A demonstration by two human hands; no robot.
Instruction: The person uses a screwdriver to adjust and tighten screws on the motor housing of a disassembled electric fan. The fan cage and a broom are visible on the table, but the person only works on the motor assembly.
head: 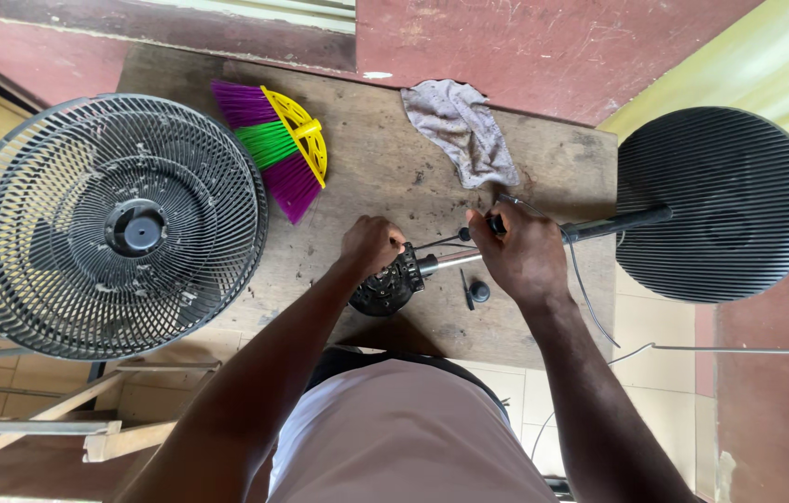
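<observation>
- Worn wooden desk (367, 158): fan motor (387, 287) near its front edge, middle.
- Left hand (371, 244): grip closed on the motor housing.
- Right hand (525, 256): grip clamped round a screwdriver (469, 234) above the stand pole (599, 226).

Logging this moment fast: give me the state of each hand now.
Left hand: closed, gripping the black motor housing on the wooden table.
Right hand: closed around the fan pole, with a thin black tool at its fingers.
</observation>
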